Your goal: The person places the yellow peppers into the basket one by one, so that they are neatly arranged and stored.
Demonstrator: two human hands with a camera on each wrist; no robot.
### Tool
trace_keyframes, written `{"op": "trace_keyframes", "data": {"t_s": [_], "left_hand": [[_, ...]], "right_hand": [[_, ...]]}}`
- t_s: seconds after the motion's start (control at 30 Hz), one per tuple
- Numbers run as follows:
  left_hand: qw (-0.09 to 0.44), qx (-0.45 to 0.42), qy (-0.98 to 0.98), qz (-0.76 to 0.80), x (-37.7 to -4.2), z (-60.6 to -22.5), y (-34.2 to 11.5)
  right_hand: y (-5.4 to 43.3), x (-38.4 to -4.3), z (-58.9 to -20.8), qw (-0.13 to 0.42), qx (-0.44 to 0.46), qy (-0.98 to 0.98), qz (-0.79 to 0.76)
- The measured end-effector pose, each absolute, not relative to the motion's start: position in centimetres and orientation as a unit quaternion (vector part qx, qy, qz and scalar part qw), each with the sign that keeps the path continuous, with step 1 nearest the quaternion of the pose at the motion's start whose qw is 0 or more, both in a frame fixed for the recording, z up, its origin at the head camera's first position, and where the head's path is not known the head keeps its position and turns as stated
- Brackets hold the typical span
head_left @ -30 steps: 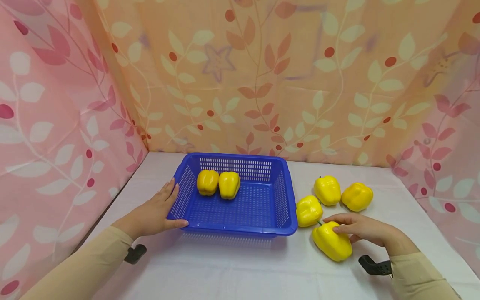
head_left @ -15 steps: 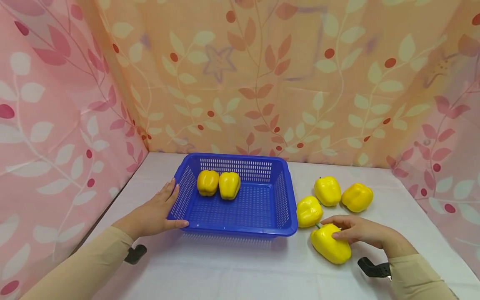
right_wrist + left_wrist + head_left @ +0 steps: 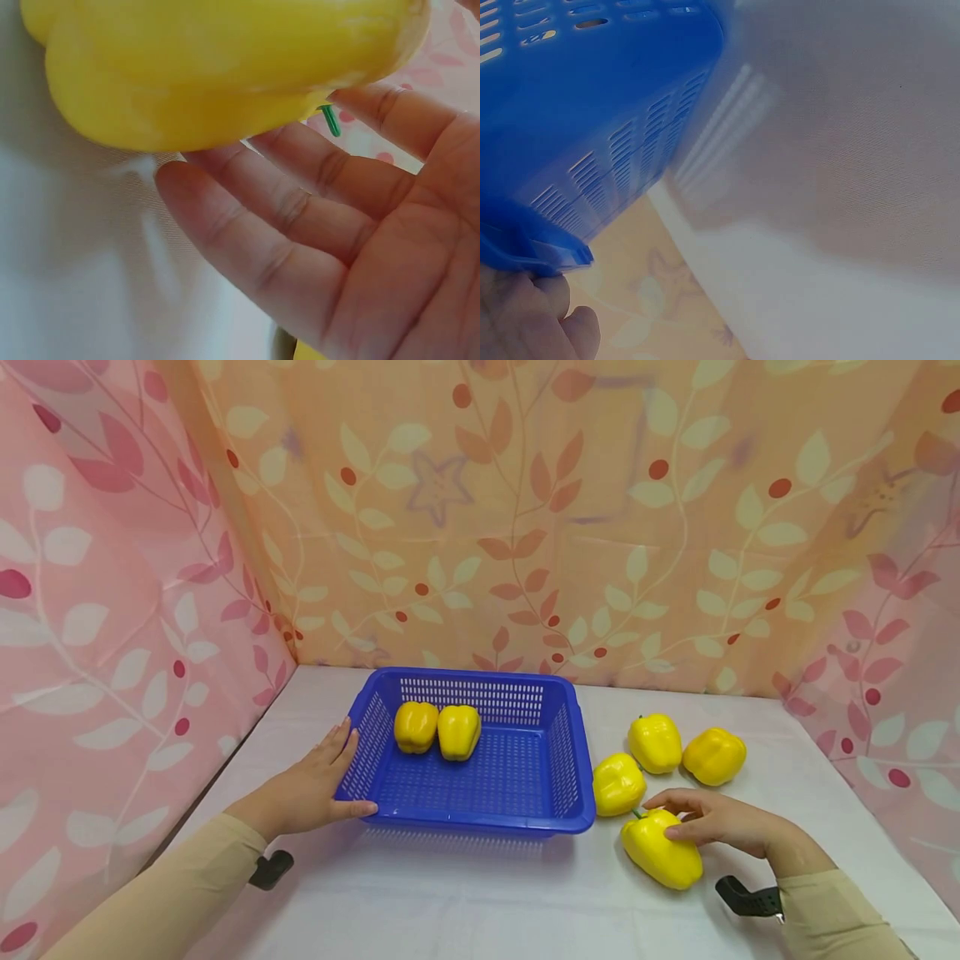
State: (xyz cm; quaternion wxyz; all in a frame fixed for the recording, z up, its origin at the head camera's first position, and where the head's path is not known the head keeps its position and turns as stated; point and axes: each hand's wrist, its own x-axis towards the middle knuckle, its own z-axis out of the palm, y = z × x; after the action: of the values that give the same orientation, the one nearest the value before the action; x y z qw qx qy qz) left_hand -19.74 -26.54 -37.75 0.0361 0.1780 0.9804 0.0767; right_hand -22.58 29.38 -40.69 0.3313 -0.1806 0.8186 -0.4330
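Note:
My left hand point(image 3: 309, 785) rests at the left front corner of a blue plastic basket point(image 3: 480, 817), fingers extended along the left rim and thumb on the front rim. Two yellow bell peppers, a deeper one point(image 3: 416, 727) and a lighter one point(image 3: 458, 732), lie side by side within it. Right of the basket, my right hand point(image 3: 723, 821) holds a yellow bell pepper point(image 3: 662, 852), thumb on its upper side. In the right wrist view the other fingers point(image 3: 217, 202) lie against the flank of this pepper point(image 3: 210, 67), near its green stem point(image 3: 330, 120).
Three more yellow bell peppers lie beyond the right hand: one point(image 3: 618, 785) close against the basket's right side, one point(image 3: 655, 743) behind it, and one point(image 3: 714, 757) farther right. White cloth point(image 3: 480, 902) covers the table. Patterned curtains point(image 3: 510, 527) enclose the back and sides.
My right hand has shifted its pepper slightly left and toward me, with the thumb moving a little down on it. Over the last half second it barely moves. The left hand stays on the basket.

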Motion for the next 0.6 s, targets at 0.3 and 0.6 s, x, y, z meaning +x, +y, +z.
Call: {"op": "trace_keyframes", "data": {"t_s": [0.3,0.6], "left_hand": [[0.037,0.176,0.980,0.079,-19.6,-37.9,-26.5],[0.031,0.180,0.980,0.076,-19.8,-38.0,-26.7]], "right_hand": [[29.7,-22.8,-40.2,0.303,-0.155,0.840,-0.422],[30.1,-23.3,-39.4,0.269,-0.165,0.851,-0.421]]}}
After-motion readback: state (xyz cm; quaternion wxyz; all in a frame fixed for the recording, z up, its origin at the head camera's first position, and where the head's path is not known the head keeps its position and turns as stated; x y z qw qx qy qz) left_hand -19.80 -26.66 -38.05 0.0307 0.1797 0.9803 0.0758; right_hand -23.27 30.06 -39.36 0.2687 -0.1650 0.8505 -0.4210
